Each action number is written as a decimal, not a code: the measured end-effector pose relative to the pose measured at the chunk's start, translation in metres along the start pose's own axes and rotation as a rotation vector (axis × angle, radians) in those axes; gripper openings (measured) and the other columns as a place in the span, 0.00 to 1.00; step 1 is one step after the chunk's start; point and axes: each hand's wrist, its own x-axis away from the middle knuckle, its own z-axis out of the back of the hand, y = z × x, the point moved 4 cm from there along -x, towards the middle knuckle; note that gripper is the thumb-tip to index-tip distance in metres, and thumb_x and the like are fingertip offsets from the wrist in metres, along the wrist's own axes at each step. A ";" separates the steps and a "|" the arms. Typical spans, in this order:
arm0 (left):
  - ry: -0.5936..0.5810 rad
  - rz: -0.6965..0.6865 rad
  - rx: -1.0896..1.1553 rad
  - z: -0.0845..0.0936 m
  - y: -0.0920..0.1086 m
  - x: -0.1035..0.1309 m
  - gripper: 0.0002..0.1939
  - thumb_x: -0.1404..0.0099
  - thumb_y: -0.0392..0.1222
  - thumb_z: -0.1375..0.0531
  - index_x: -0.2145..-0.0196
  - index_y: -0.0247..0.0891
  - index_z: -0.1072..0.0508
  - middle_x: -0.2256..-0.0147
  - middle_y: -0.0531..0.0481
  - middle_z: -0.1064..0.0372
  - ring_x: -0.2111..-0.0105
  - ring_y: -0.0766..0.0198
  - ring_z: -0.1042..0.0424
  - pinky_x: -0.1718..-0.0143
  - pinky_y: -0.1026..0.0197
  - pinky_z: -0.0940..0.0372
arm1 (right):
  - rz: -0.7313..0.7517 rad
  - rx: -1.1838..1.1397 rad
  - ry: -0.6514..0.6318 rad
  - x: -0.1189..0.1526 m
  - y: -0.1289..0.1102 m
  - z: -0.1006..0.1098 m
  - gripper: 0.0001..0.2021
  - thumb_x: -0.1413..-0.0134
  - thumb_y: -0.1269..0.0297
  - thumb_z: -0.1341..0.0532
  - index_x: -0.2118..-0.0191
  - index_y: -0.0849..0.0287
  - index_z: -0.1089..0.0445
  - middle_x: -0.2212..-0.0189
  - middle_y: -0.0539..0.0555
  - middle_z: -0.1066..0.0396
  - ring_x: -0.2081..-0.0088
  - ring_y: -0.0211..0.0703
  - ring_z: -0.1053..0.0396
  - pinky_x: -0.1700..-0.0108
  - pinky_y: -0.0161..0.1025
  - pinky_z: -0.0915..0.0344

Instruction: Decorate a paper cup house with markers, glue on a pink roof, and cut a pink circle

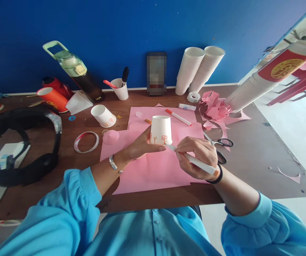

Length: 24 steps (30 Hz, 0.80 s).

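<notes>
Frame centre: left hand (pixel 140 145) is gripping inverted paper cup (pixel 160 126), thumb at rim. Right hand (pixel 200 152), just right, is pinching marker (pixel 202 165), long axis slanting up-left toward cup's lower edge; tip contact unclear.

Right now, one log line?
left hand: holds upside-down cup | right hand: holds marker, tip near drawn flowers | below: pink paper

The paper cup (pixel 161 127) looks smooth and matt.
</notes>
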 end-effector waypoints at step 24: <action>-0.002 0.023 -0.047 0.000 0.000 0.001 0.32 0.44 0.46 0.24 0.45 0.44 0.30 0.51 0.47 0.28 0.50 0.53 0.29 0.51 0.52 0.33 | 0.011 -0.068 0.053 -0.001 0.000 0.005 0.09 0.40 0.76 0.41 0.58 0.55 0.29 0.73 0.51 0.25 0.74 0.40 0.25 0.75 0.36 0.30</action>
